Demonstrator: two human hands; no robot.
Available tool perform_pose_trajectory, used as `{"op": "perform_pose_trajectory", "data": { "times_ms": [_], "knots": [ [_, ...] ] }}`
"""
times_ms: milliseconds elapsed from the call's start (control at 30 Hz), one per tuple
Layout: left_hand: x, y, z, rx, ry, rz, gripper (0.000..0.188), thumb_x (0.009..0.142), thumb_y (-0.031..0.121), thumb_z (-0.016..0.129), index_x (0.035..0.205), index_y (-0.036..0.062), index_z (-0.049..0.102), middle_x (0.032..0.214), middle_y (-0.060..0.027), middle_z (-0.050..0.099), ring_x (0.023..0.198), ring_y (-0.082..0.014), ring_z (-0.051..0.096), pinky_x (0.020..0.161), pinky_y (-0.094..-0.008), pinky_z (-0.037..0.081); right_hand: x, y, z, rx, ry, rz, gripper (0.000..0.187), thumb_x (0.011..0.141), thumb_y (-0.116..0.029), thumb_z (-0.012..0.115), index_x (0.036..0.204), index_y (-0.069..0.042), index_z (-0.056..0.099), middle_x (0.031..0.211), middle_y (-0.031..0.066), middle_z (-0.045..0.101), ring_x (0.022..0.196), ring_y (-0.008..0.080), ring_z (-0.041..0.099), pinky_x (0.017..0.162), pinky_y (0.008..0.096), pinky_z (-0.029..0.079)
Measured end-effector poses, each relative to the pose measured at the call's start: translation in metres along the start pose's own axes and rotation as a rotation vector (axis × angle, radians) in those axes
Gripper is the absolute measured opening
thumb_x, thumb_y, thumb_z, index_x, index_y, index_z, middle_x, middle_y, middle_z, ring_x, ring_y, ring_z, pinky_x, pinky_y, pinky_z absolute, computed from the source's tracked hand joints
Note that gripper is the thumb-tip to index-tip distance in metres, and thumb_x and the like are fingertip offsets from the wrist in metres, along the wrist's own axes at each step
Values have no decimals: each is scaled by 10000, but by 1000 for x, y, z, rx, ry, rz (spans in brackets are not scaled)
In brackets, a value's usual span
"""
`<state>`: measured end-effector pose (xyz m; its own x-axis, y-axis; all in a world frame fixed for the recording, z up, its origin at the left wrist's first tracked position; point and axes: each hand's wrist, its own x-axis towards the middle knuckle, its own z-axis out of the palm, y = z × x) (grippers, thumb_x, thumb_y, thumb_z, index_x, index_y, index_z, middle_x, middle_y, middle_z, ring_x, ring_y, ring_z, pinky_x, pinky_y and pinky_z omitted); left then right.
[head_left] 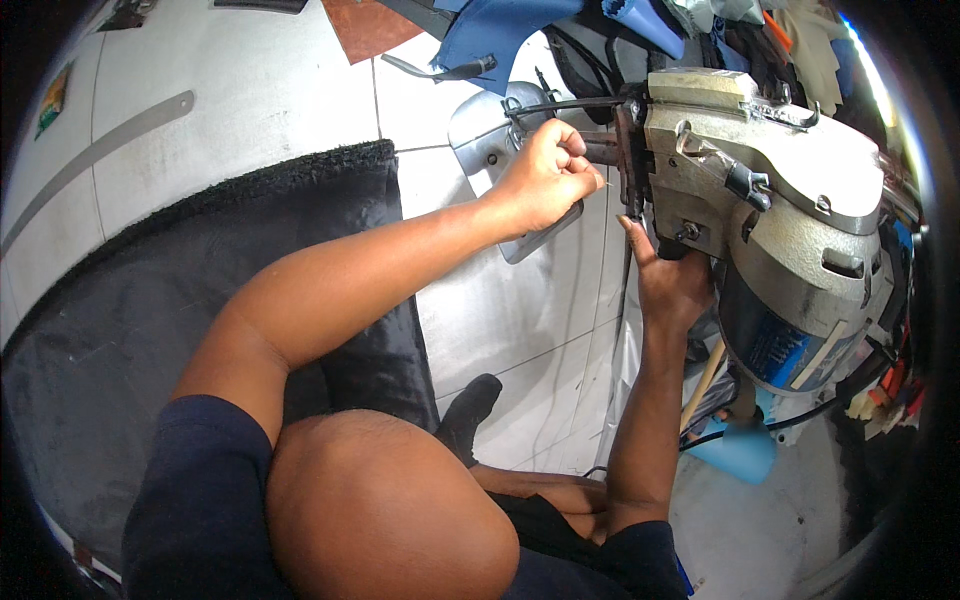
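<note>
A cloth cutting machine (760, 150) with a pale metal head and a dark blue motor end lies on its side at the right. Its grey metal base plate (472, 128) points to the left. My left hand (548, 180) is over the blade stand, between base plate and head, fingers curled and thumb pressed in a pinch. A tiny thin bit shows at the fingertips, too small to name. Below the head, my right hand (678, 285) grips the machine's underside. Its thumb points up beside the dark blade guard (628, 160); the other fingers are hidden behind the machine.
Black shiny cloth with a fuzzy edge (230, 190) covers the tiled floor (250, 70) at left. A long metal ruler (110, 150) lies beyond it. Blue fabric scraps (510, 35) heap at the top. A light-blue object (738, 455) sits below the motor, near a black cable (790, 425).
</note>
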<state>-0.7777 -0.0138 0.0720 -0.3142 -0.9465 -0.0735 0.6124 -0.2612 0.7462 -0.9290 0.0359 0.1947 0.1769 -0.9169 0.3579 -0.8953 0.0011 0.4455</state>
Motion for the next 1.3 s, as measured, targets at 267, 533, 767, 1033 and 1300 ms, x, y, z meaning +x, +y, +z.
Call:
{"op": "perform_pose_trajectory", "data": {
  "times_ms": [267,533,767,1033,1300],
  "knots": [
    [7,0,-3,-10,-50,4,348,891,74,642,1074,2,355,879,-101,637,808,-140,614,734,-278,506,1,2,1,-41,-69,59,742,650,-635,758,1058,-27,640,939,141,708,765,298,700,669,369,565],
    [13,3,-1,13,-90,52,351,881,55,654,1060,42,352,850,-78,625,780,-127,606,710,-275,504,1,2,-2,25,-123,73,806,656,-635,745,1151,-20,581,1000,137,703,874,319,690,734,406,556],
    [15,18,-10,175,-67,185,319,870,39,652,1001,59,362,822,-58,621,743,-84,573,666,-247,467,1,4,-1,26,-103,32,832,671,-633,739,1209,-26,553,1063,127,693,908,316,687,784,401,548],
    [10,35,-6,359,-21,233,314,841,10,648,977,53,368,779,-52,603,693,-80,545,640,-254,456,5,-6,-9,30,-248,205,798,673,-609,759,1194,-29,585,1141,158,659,1040,346,634,871,429,507],
    [14,43,1,434,-48,185,327,825,17,664,967,44,371,729,-15,525,686,-80,538,631,-260,464,0,3,-1,36,-198,167,787,675,-624,741,1194,-52,591,1112,140,675,971,332,665,809,410,531]
  ]
}}
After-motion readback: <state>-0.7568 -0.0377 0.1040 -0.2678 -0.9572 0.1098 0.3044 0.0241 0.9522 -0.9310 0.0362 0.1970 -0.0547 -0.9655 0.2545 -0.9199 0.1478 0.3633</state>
